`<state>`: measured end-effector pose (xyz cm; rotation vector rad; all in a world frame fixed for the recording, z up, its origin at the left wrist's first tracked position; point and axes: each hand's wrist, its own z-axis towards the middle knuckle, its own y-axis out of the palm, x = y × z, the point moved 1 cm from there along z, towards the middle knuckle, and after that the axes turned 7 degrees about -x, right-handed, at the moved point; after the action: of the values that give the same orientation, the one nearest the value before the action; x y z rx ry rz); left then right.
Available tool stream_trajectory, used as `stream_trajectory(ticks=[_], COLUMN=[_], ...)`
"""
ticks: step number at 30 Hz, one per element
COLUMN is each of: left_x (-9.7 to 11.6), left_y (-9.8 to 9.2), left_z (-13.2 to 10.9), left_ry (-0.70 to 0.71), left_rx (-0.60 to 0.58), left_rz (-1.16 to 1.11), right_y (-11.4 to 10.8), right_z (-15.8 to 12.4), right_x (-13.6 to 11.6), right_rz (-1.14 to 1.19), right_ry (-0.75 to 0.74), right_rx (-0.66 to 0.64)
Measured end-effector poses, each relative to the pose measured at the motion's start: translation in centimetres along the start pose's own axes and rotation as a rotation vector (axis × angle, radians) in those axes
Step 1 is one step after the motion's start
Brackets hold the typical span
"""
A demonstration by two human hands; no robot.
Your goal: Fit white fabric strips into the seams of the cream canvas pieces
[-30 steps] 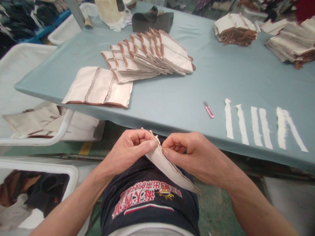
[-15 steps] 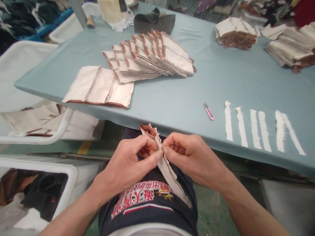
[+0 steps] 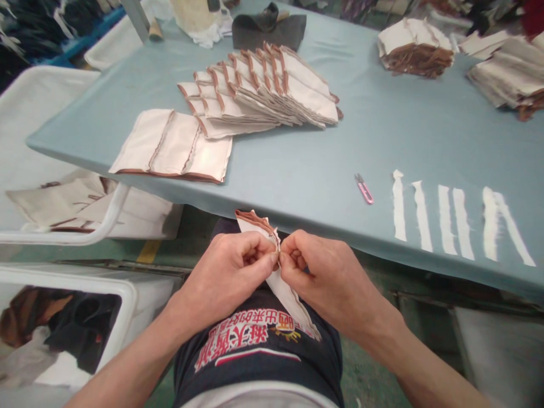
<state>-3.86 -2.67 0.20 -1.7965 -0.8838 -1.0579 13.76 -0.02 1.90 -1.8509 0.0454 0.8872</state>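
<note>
Over my lap, just off the table's front edge, I hold a cream fabric piece with brown edging (image 3: 280, 292). My left hand (image 3: 240, 269) pinches its seam between thumb and fingers. Right beside it, my right hand (image 3: 317, 269) pinches the same seam, the fingertips of both hands almost touching. The brown-edged end sticks up past my left hand, and the cream end hangs down toward my lap. Whatever fine detail lies between the fingertips is hidden. Pink thread snips (image 3: 364, 190) lie on the table beyond my right hand.
On the blue-covered table (image 3: 293, 164) lie a fanned stack of cream fabric pieces (image 3: 272, 90), a flat cream piece (image 3: 172, 144) and several white strips (image 3: 446, 221). Further bundles (image 3: 414, 48) sit at the back right. White bins (image 3: 127, 294) with fabric stand at the left.
The fabric piece has turned slightly, its brown-edged end spreading wider and shifting left. My right hand has closed in on the seam next to my left fingertips.
</note>
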Motion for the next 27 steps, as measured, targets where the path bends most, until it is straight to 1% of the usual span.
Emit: stream_trajectory(ticks=[2,4,6,9,13,16,18,19,23,27], left_x=[-0.2,-0.4,-0.5,-0.8,-1.3,-1.4,-1.3,-1.2,-0.7,-0.8], left_y=[0.4,0.9,1.4,2.1,2.5,2.5,2.4,2.4,2.2,2.2], left_z=[0.0,0.0,0.1,0.2,0.3,0.2,0.2,0.2,0.4,0.3], left_ry=[0.001,0.017,0.04,0.088,0.185,0.194,0.155,0.122,-0.007,0.009], left_rx=[0.031,0.089,0.157,0.238,0.253,0.261,0.264,0.25,0.12,0.036], left_rz=[-0.018,-0.017,0.036,0.178,0.265,0.237,0.154,0.074,-0.365,-0.633], right_y=[0.3,0.6,1.0,1.6,2.0,1.8,1.6,1.4,1.0,0.5], right_z=[0.1,0.3,0.5,0.9,1.0,1.0,1.1,1.1,1.2,1.1], right_x=[0.1,0.3,0.7,1.5,2.5,3.0,3.1,3.2,3.1,2.8], right_rz=[-0.012,0.027,0.089,0.204,0.434,0.617,0.718,0.766,0.962,1.063], right_ry=[0.031,0.053,0.056,0.051,0.063,0.088,0.1,0.104,0.068,0.013], right_rx=[0.008,0.011,0.015,0.007,-0.062,-0.152,-0.204,-0.229,-0.33,-0.395])
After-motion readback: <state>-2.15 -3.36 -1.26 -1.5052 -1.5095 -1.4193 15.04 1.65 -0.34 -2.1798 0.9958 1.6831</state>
